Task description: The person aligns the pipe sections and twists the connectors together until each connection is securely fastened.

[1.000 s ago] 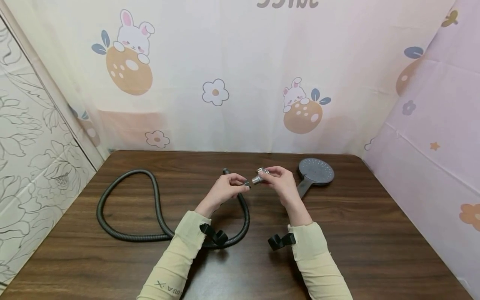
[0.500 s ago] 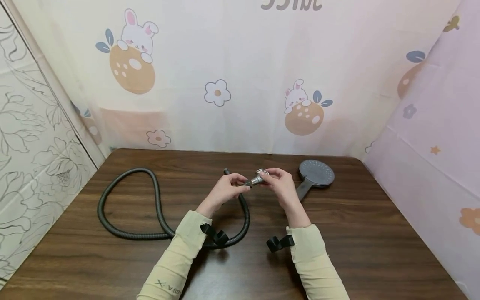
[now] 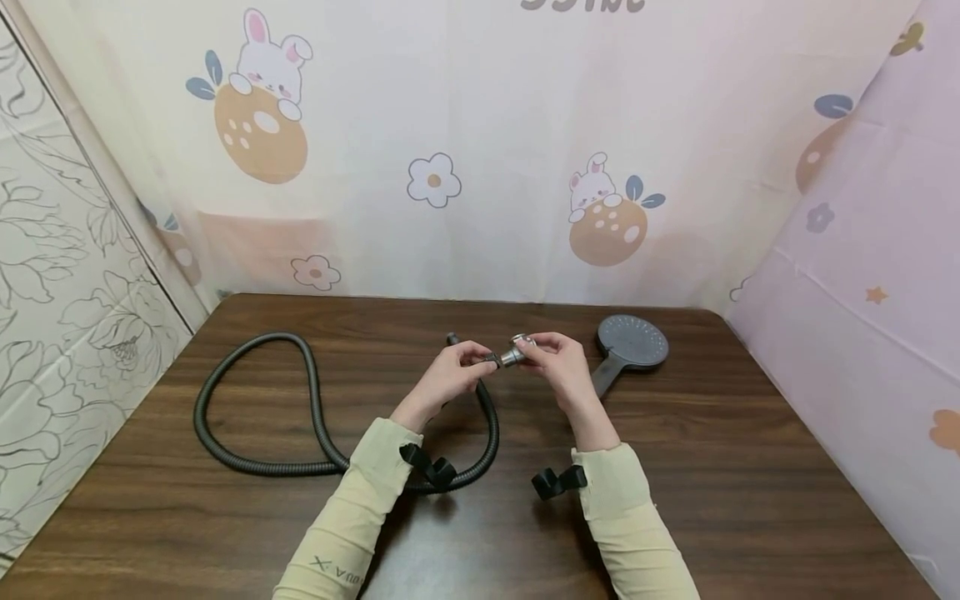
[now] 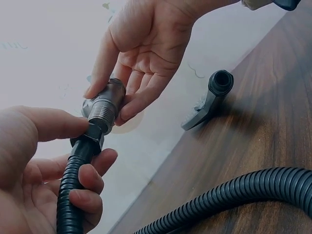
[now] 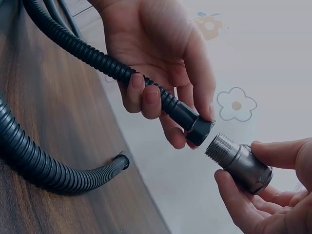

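Observation:
My left hand (image 3: 444,377) grips a black ribbed shower hose (image 5: 109,66) just behind its end, thumb and fingers around the hexagonal nut (image 5: 200,131). Between the thumb and fingers of my right hand (image 3: 564,367) is a silver metal connector (image 5: 246,168), its threaded end (image 5: 222,149) turned toward the nut. In the right wrist view a narrow gap separates nut and thread, which are nearly in line. Both hands are raised over the table. A grey shower head (image 3: 632,340) lies just beyond my right hand; its hollow handle end (image 4: 221,80) shows in the left wrist view.
The rest of the hose (image 3: 315,408) loops across the left half of the brown wooden table (image 3: 720,467). Its other end (image 5: 122,160) lies on the tabletop behind my left hand. A patterned curtain (image 3: 495,242) hangs behind the table.
Half a second ago the connector met the hose nut; now they stand slightly apart again. Both hands keep their grips and have barely moved. The shower head stays put.

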### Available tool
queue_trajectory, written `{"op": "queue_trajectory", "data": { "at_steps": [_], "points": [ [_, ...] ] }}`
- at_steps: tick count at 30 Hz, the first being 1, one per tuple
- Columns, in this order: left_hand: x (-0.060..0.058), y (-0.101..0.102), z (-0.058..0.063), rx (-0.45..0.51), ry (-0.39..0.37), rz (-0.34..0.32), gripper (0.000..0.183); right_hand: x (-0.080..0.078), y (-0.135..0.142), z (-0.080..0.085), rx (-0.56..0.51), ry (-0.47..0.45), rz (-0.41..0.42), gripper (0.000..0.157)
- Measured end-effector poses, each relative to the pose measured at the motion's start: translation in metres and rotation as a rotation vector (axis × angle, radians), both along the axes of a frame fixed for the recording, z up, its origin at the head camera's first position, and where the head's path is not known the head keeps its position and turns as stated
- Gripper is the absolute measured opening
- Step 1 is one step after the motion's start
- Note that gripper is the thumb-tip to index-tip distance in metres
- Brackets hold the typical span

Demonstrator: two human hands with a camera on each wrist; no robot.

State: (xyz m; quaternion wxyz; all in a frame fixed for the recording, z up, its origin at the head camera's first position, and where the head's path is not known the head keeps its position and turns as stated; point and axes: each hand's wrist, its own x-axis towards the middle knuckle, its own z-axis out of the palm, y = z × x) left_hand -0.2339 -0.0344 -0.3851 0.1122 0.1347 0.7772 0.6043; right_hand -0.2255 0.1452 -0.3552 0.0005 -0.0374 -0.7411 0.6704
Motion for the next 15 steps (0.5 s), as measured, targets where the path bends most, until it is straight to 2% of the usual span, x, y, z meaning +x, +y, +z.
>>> {"op": "queue_trajectory", "data": {
  "at_steps": [7,15],
  "points": [
    [-0.0003,-0.0011,0.0015,0.033,-0.042,-0.006,0.024,-0.0004,-0.0029,0.0001,-0.01,-0.004,0.001,0.035],
    [0.0007,-0.0025,0.0081,0.032,-0.038,-0.049,0.027,-0.0008,-0.0064,0.0018,-0.011,-0.006,0.002,0.034]
  ]
}}
